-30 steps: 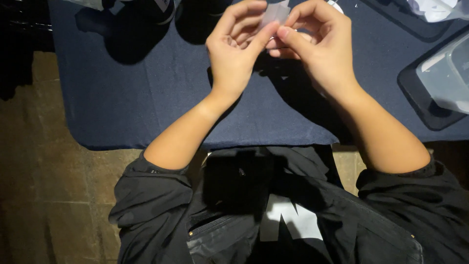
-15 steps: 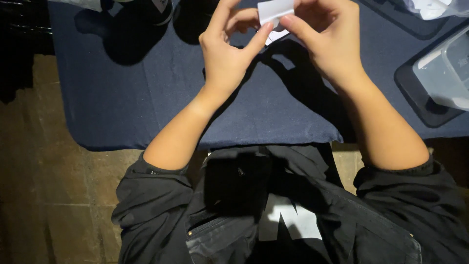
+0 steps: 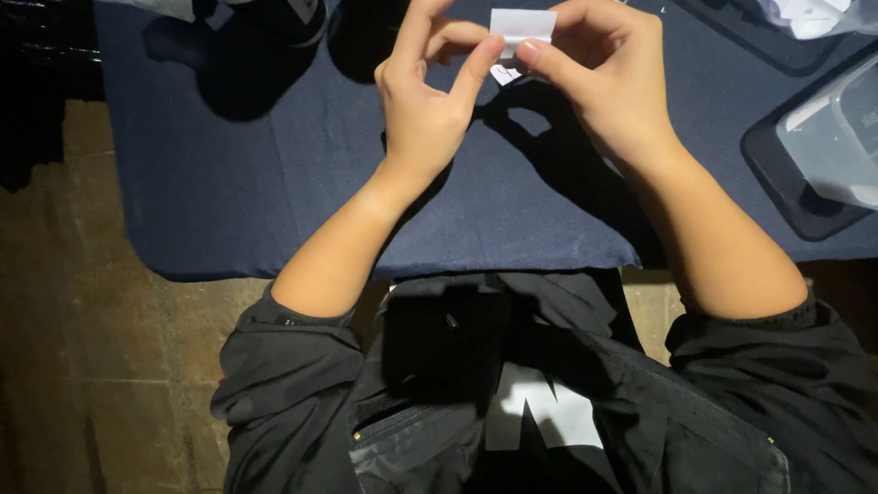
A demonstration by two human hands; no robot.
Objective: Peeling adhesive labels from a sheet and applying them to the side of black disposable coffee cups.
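A dark blue cloth (image 3: pixel 274 183) covers the surface and serves as the landmark here: everything else lies on it or hangs above it. Below its near edge sits the person's black jacket (image 3: pixel 512 393), sleeves pushed up to the elbows. At the cloth's right edge a clear plastic box (image 3: pixel 837 137) rests on a dark tray (image 3: pixel 777 183), well apart from the hands. Near the cloth's far left corner stands a dark object (image 3: pixel 293 18), too shadowed to make out. Above the far middle of the cloth the left hand (image 3: pixel 425 101) and the right hand (image 3: pixel 608 78) meet, raised off the fabric and casting a shadow on it. Between them is a small white paper slip (image 3: pixel 523 23), held up over the far edge of the cloth. The left grip is closed, thumb tip pressed at the slip's lower edge; the right grip is likewise closed, thumb and fingers pinching the slip's right side.
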